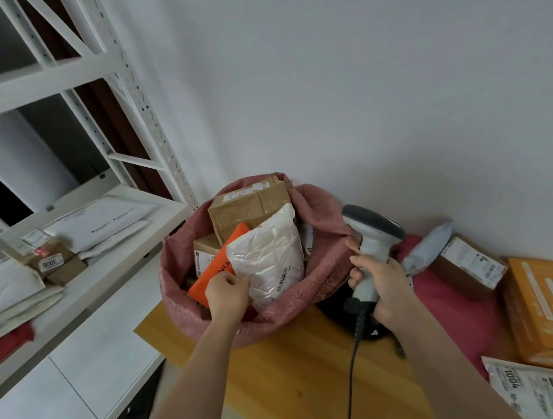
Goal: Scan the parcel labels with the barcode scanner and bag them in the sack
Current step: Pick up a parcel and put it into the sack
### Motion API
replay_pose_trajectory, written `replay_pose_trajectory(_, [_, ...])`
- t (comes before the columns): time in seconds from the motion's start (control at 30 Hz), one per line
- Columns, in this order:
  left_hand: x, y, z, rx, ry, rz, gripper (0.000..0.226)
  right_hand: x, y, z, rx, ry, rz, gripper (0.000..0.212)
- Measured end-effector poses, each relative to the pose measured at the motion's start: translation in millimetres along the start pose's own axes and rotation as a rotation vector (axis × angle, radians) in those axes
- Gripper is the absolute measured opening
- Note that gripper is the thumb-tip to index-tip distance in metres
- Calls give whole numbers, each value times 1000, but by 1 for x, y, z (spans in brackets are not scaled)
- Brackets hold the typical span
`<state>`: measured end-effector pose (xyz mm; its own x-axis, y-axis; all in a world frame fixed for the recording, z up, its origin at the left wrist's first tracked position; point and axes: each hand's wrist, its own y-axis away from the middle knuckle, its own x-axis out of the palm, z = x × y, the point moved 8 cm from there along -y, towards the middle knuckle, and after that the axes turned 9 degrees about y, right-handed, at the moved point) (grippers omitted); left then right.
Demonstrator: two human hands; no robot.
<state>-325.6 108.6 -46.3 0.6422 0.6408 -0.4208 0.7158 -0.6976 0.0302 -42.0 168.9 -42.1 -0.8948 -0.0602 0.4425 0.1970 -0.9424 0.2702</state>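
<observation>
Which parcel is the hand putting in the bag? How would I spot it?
Look at the pink sack on the wooden table. The left hand holds the white plastic mailer at the front, beside an orange envelope. It's the only crinkly white one; the rest are brown boxes.

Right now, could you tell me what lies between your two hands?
In the head view, the white parcel and the sack's pink rim lie between left hand and right hand.
</observation>
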Motion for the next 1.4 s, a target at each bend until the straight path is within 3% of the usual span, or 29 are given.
replay_pose_trajectory(0.17, [6, 8, -10, 99, 93, 31, 48, -5, 5, -3, 9, 11, -44, 33])
replay_pose_trajectory(0.43, [36, 39, 5, 69, 107, 294, 33, -33, 33, -14, 60, -8, -101, 33])
replay_pose_trajectory(0.57, [33, 59, 10, 107, -2, 145, 40, -64, 56, -24, 69, 47, -181, 29])
replay_pose_trajectory(0.67, [35, 84, 2, 194, 66, 80, 47, -95, 73, -31, 102, 85, -285, 19])
replay_pose_trajectory(0.77, [61, 105, -5, 239, 156, 274, 49, -118, 84, -35, 136, 114, -351, 13])
replay_pose_trajectory(0.97, [128, 133, -4, 119, 93, 627, 20, -154, 86, -32, 154, 160, -436, 13])
replay_pose_trajectory(1.07, [162, 135, 17, -84, 55, 730, 14, -171, 76, -29, 158, 194, -420, 10])
replay_pose_trajectory(1.3, [228, 140, 86, -570, 72, 684, 29, -220, 43, -39, 250, 262, -376, 16])
replay_pose_trajectory(1.4, [254, 140, 107, -666, 96, 640, 42, -239, 26, -50, 301, 251, -356, 19])
